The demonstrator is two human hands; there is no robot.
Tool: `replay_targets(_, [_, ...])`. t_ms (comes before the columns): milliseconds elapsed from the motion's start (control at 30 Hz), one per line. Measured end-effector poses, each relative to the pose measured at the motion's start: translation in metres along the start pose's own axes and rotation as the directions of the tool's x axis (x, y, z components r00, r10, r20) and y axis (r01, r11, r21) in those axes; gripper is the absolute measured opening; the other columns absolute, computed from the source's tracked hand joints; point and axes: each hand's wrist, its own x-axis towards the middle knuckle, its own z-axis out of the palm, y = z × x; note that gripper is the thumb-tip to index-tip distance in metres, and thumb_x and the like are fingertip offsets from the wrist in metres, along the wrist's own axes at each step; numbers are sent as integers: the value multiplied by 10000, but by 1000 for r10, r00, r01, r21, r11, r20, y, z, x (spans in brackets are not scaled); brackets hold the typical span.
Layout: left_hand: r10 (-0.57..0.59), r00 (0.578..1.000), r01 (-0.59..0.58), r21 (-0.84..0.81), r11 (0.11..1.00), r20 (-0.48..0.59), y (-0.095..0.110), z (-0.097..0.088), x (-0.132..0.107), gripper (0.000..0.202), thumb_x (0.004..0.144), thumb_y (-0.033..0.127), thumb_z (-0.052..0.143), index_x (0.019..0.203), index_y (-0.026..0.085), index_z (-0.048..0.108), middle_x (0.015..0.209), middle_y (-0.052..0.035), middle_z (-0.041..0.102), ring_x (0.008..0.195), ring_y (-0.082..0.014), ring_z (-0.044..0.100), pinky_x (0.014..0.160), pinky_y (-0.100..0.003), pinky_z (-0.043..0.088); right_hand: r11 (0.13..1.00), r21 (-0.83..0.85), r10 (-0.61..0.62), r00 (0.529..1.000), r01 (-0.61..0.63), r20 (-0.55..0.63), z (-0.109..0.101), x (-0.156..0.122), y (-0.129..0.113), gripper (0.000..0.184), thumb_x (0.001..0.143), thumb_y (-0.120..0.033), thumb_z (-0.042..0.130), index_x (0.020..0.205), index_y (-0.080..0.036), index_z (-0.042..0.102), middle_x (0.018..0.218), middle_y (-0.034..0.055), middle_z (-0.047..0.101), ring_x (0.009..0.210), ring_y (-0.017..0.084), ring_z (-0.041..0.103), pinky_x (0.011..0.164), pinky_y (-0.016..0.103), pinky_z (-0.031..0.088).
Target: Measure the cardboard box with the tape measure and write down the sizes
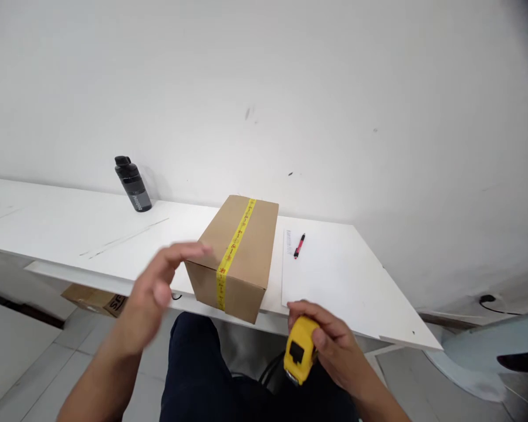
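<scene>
A closed cardboard box [257, 246], sealed with yellow printed tape [235, 241], sits at the front edge of the white table [334, 275]. My left hand [158, 287] is at the box's near left corner, its fingers stretched out and slightly blurred; whether the fingertips touch the box I cannot tell. In my right hand [330, 334] is a yellow tape measure [301, 350], held in front of the table edge with no long blade drawn out. To the right of the box lies a sheet of white paper [317, 281] with a red and black pen [299, 246] on it.
A dark water bottle [134, 186] stands toward the back left, close to the white wall [264, 105]. Below the table, another cardboard box [92, 299] is partly visible at the left. A cable with a black plug [487, 299] is at the far right.
</scene>
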Motion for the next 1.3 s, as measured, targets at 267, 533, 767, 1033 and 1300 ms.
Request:
replay_targets(267, [633,700,-704,468,535,329,22,43,-23,180,939,231,642,1094,141,661,808,-21,770,841,-137,727,979,-342,563,972,-26,-235,961,234,-148,75,28,-50,497,810,-724,644,1003,-273,727,862,43,620,670,160,579,559,248,522])
replay_targets(533, [558,803,-541,646,538,208,-18,-23,14,184,852,149,697,1017,222,661,775,-5,763,690,-156,718,680,-302,561,821,-444,-518,795,358,-317,47,45,-61,344,815,-534,778,1018,-260,739,935,55,686,804,201,663,634,298,584])
replay_targets(767, [364,918,-360,721,592,159,-61,-47,19,90,923,250,616,978,233,685,868,-25,780,774,-193,730,718,-330,544,785,-573,-538,716,234,-445,22,45,-66,317,830,-448,781,1079,-252,770,1081,79,694,919,231,682,663,339,616])
replay_targets(1033, [350,925,-337,745,575,148,-71,-69,10,251,923,238,666,1167,296,662,1043,-22,790,896,-213,750,817,-357,544,730,-642,-572,723,234,-387,32,41,-67,298,870,-455,738,1092,-256,757,1040,75,704,919,222,683,694,338,612])
replay_targets(1300, [338,916,-377,756,535,218,-73,-68,6,260,924,240,669,1178,292,643,1046,-10,792,860,-203,754,797,-346,539,639,-727,-630,714,251,-307,44,41,-69,275,894,-446,710,1099,-265,743,1027,74,712,917,231,692,745,368,614])
